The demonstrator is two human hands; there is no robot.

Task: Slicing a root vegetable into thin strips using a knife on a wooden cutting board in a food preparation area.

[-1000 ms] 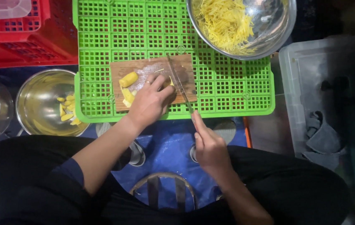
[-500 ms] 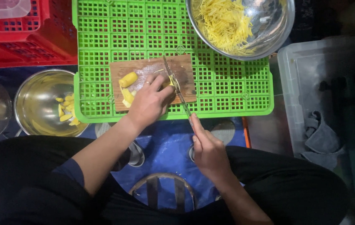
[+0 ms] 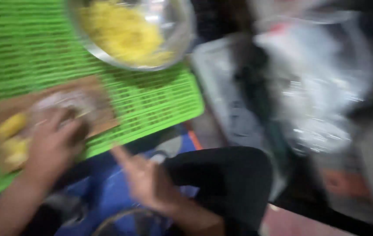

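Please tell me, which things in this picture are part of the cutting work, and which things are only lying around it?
In use:
- left hand, resting on the wooden cutting board
- yellow pieces beside that hand
- right hand; too blurred to tell what it holds
- steel bowl of yellow shreds
- green crate under the board

Lying about:
- clear plastic tub, contents blurred

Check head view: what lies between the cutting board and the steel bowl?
Only bare green crate grid separates the cutting board from the steel bowl; the head view is blurred.
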